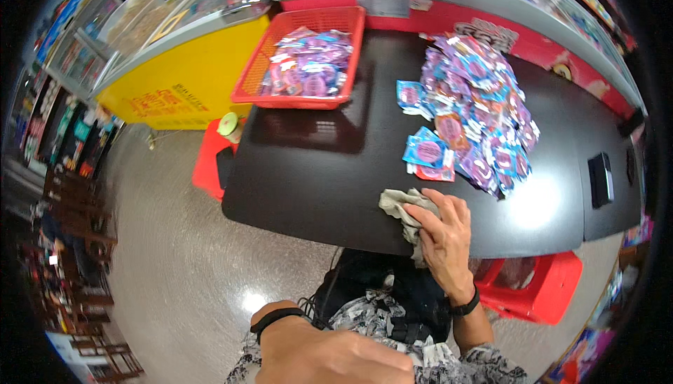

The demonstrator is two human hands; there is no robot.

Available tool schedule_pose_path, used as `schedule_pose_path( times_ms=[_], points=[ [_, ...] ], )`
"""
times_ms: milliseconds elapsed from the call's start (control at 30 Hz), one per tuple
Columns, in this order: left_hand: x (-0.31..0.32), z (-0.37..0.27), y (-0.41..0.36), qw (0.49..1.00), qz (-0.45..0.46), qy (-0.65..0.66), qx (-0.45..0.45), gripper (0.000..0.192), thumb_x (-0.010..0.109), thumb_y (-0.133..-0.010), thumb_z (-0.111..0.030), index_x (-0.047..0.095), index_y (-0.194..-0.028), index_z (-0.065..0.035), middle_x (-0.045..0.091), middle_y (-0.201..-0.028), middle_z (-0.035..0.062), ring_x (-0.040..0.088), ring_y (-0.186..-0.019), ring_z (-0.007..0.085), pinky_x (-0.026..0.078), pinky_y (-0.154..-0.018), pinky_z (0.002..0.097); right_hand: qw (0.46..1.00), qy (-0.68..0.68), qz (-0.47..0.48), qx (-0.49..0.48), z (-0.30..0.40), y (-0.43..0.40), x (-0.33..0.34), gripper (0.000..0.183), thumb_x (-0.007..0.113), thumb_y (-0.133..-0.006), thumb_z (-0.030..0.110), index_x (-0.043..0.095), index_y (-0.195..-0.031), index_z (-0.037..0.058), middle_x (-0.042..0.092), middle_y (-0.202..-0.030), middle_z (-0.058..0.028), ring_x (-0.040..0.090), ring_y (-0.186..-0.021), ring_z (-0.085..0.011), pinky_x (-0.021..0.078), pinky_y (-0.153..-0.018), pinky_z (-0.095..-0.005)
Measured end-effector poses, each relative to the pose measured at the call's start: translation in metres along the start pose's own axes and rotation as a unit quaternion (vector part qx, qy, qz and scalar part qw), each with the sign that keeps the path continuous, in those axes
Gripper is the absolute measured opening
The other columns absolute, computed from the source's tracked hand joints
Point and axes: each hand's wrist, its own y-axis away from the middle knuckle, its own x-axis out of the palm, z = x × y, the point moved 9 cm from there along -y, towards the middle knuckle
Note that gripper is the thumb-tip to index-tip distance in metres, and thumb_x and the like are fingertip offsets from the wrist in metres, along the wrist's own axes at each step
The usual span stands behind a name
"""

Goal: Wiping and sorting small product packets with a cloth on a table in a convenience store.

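Note:
My right hand (447,231) presses a crumpled grey cloth (410,208) on the near edge of a dark brown table (310,195); part of the cloth hangs over the edge. My left hand (336,355) is close to the camera at the bottom, over my lap, with its fingers mostly hidden, so its grip cannot be told. Beyond the cloth lies a heap of small shiny purple, blue and red packets (473,100), with a few at its near left side. A red plastic basket (294,103) at the table's far left holds more such packets.
A black phone-like object (600,180) lies at the table's right. Red plastic stools stand under the right side (552,289) and by the left edge (205,166), the left one bearing a green-lidded container (228,125). Chest freezers with glass tops border the far side.

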Motion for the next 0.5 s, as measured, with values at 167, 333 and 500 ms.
schedule_pose_path(
  times_ms=[167, 333, 500],
  points=[
    [0.01, 0.015, 0.0, 0.998, -0.04, -0.05, 0.021, 0.02, 0.067, -0.094, -0.025, 0.062, -0.11, -0.0143, 0.054, -0.09, 0.015, 0.047, -0.06, 0.0167, 0.034, -0.044, 0.0283, 1.0, 0.002, -0.008, -0.012, -0.006, 0.005, 0.002, 0.044, 0.071, -0.073, 0.005, 0.072, -0.115, 0.0177, 0.059, -0.128, -0.007, 0.053, -0.11, -0.0299, 0.0423, -0.09, -0.0416],
    [0.017, 0.029, -0.008, 0.996, 0.024, 0.031, -0.077, 0.019, 0.059, -0.101, -0.03, 0.061, -0.107, -0.0121, 0.056, -0.091, 0.0186, 0.053, -0.065, 0.019, 0.041, -0.05, 0.0311, 1.0, -0.005, -0.009, -0.018, -0.004, 0.001, 0.001, 0.041, 0.071, -0.075, 0.006, 0.069, -0.114, 0.016, 0.058, -0.125, -0.0076, 0.053, -0.108, -0.0285, 0.0427, -0.087, -0.0405],
    [0.011, 0.063, -0.021, 0.972, 0.047, 0.123, -0.192, 0.041, 0.042, -0.106, -0.048, 0.058, -0.117, -0.0119, 0.038, -0.145, 0.0303, 0.059, -0.082, 0.0196, 0.051, -0.071, 0.04, 0.998, -0.04, -0.027, -0.026, -0.006, 0.005, -0.001, 0.036, 0.069, -0.077, 0.008, 0.069, -0.112, 0.014, 0.06, -0.119, -0.0072, 0.055, -0.105, -0.0264, 0.0436, -0.085, -0.0393]
  ],
)
